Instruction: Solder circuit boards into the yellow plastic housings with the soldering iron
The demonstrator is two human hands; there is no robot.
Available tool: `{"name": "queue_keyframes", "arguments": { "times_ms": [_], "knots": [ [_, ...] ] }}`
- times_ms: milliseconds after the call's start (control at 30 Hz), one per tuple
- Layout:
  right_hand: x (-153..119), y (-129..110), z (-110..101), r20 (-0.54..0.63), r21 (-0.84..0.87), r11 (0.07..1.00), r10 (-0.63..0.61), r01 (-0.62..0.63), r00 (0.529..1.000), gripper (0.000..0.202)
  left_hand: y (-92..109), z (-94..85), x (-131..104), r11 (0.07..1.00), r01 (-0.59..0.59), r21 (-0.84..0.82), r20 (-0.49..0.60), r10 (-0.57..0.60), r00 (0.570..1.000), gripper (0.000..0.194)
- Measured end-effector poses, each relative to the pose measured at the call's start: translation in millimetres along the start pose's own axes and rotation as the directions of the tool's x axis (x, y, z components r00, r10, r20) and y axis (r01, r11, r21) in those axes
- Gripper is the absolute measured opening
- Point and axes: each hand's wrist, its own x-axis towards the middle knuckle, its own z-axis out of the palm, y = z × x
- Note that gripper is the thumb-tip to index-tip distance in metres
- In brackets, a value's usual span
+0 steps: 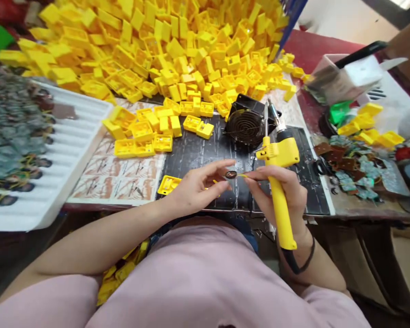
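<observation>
We seem to be at the step of lining up the small round part (231, 174), and the next move looks like it needs a soft, steady hold. Our right hand (292, 189) has its fingers pinched on the thin yellow wires (241, 175), with the big yellow tool (280, 200) in the same hand. The round part is over the black mat (187, 157), between the left hand's (193, 189) partly open fingertips, but we can't tell if they touch it.

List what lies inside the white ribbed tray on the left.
The tray holds a heap of grey-green pieces, with dark round parts and yellow wires along its right side. Whatever lies beneath the heap is hidden.
</observation>
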Motion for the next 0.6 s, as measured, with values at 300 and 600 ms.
{"name": "queue_keyframes", "arguments": {
  "times_ms": [300,600],
  "knots": [
    [-2,-1,18,0.043,0.006,1.000,0.024,-0.024,0.999,0.033,3,-16.4,1,0.705,0.379,-0.599,0.123,-0.387,0.914,0.049],
    [-4,4,-4,-0.010,-0.171,0.982,-0.078,0.075,0.997,0.021,-2,-10.5,2,0.640,0.440,-0.630,0.143,-0.461,0.876,0.027]
  ]
}}
